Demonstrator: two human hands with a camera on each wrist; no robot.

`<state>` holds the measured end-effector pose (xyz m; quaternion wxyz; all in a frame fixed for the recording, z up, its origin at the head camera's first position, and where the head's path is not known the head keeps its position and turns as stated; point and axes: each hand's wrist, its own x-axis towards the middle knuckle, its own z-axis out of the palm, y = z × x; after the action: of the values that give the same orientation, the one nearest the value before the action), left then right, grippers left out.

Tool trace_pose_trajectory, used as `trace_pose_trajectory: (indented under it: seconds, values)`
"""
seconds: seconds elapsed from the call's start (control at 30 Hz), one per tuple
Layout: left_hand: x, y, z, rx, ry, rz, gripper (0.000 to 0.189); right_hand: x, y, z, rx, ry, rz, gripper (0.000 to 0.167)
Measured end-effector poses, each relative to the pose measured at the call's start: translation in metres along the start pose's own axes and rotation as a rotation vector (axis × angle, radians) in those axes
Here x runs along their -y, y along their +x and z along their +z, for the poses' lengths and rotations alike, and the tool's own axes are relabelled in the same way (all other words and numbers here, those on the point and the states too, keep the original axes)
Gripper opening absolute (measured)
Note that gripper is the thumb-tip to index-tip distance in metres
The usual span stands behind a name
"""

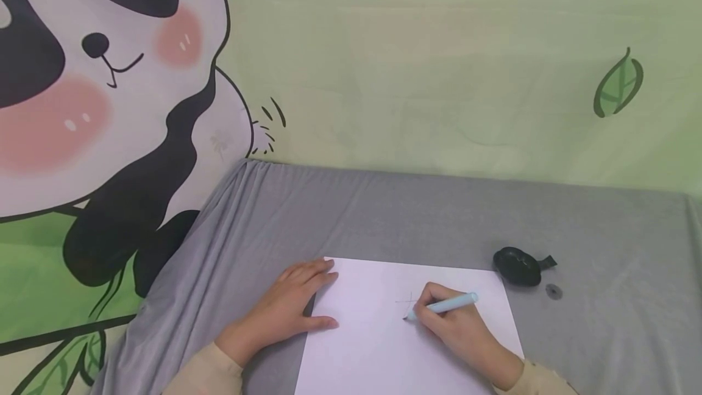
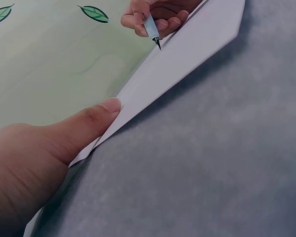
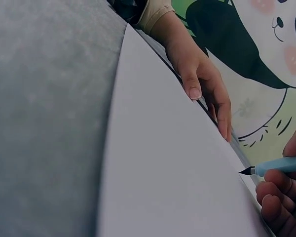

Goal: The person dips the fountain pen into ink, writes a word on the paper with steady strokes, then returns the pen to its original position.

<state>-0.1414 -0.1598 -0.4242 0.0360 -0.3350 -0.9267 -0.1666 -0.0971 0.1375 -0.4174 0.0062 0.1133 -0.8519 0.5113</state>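
Pen (image 1: 455,302) is pale blue with a dark pointy tip, slanted over plain white paper (image 1: 356,352) right by some thin crossed lines (image 1: 406,302). Right hand (image 1: 457,329) has a snug pinch grip on it. Left hand (image 1: 290,306): grip's loose, fingers spread, just resting on the paper's left edge. Surface (image 1: 384,212) is grey fabric.

one pen (image 1: 452,303), one paper sheet (image 1: 362,346), one black object (image 1: 517,267), one grey disc (image 1: 554,291)
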Motion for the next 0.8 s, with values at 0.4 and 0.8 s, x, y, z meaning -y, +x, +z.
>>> trace_pose_trajectory:
  seconds: [0.4,0.8]
  values:
    - [-0.0006,0.0033,-0.0029,-0.005,0.009,-0.001,0.073,0.0007,0.0033,-0.0031,0.058,-0.010,-0.033,0.018]
    - [0.0010,-0.0007,0.0010,-0.036,0.019,-0.009,0.074,0.0032,0.0013,-0.0056,0.113,0.041,0.008,0.014]
